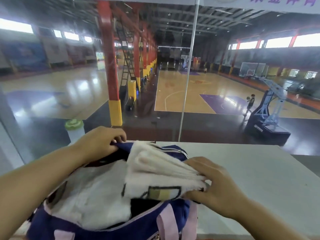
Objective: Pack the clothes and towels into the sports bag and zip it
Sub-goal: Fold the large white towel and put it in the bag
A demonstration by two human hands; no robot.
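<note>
1. At a gym-side surface, a person loads a navy bag. The left hand is curled round the bag's far rim and pulls the mouth wide. The right hand pinches the bunched end of a folded towel.
2. The towel lies across the opening just left of the right hand. Its far end rests over the zip edge and is not yet down inside. A white garment already fills the bag below the left hand.
3. Judged from here, the step in hand is seating the towel. Done well, the right hand would hold the folds pinched together so they do not fan out. It would then slide the towel down into the dark gap showing beneath it, beside the garment.
4. The left hand's job looks to be holding the rim up and back until the towel's far end has cleared the zip. Cloth left over the teeth would likely snag the closing.
5. A flat press on top afterwards should bring the load below the rim, since the bag appears nearly full.
6. A pink strap hangs on the near side below the right hand and is best kept outside the mouth. A green-lidded bottle stands beyond the left hand.
</note>
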